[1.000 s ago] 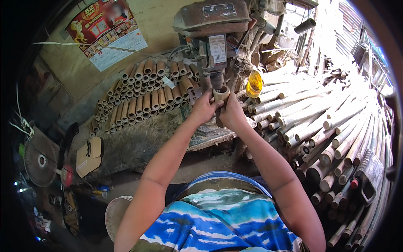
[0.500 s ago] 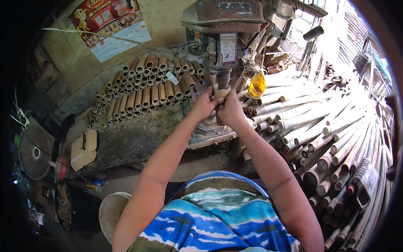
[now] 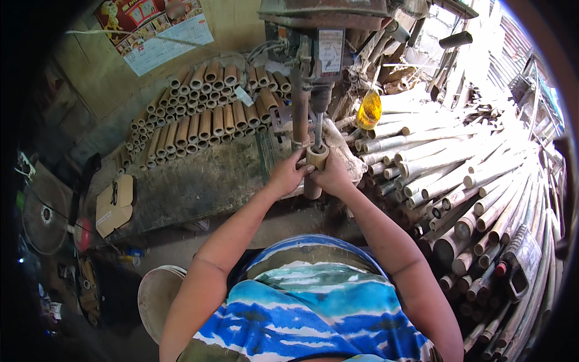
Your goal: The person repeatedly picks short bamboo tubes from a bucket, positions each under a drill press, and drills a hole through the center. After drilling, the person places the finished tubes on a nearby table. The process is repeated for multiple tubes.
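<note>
Both of my hands grip a short bamboo tube from its two sides, its open end facing up. My left hand wraps the left side, thumb across the front. My right hand closes round the right side. Above the tube stands a drill press, and its long metal bit points down to the tube's mouth. Whether the tip is inside the bore I cannot tell. Just left of the bit rises the press's steel column.
Cut bamboo tubes are stacked on the worn workbench to the left. Long bamboo poles fill the right side. A yellow container hangs beside the press. A fan, cardboard with glasses and a bucket are at left.
My hands have lowered the bamboo tube from up near the chuck, and the bit now shows above it. The whole view has shifted slightly.
</note>
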Available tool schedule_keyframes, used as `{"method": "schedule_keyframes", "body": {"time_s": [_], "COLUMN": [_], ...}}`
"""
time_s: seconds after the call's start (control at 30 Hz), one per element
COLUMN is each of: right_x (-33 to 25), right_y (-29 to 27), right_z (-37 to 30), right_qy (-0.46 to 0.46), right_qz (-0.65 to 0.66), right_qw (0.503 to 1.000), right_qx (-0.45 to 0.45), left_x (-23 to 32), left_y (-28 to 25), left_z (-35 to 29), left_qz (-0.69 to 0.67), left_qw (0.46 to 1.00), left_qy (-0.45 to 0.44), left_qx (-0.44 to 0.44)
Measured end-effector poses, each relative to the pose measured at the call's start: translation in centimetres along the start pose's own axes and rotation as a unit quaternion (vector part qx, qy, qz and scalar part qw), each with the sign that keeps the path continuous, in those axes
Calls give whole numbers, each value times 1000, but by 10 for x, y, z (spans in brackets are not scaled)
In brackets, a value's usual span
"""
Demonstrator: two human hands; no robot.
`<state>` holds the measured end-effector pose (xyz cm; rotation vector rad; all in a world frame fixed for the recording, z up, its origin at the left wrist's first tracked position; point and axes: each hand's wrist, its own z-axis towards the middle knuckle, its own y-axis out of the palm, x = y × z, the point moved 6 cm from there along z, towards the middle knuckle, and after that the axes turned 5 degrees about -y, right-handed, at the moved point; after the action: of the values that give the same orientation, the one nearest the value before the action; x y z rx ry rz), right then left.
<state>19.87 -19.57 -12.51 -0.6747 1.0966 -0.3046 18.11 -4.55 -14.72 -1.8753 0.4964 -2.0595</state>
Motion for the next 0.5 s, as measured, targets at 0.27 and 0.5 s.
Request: {"method": "schedule_keyframes", "body": {"time_s": [0.27, 0.5], "right_x": [8, -14], "right_y": [-9, -30], "right_z": [-66, -80], "right_qy": [-74, -127], "right_qz": [52, 43], "right_qw": [995, 991], "right_qx": [-39, -17], "left_x": [-19, -5], "left_y": [33, 31], "left_z": [-63, -81], "left_qz": [-100, -109], "left_qw": [989, 970], "left_qy": [103, 215], "left_qx": [-18, 28]}}
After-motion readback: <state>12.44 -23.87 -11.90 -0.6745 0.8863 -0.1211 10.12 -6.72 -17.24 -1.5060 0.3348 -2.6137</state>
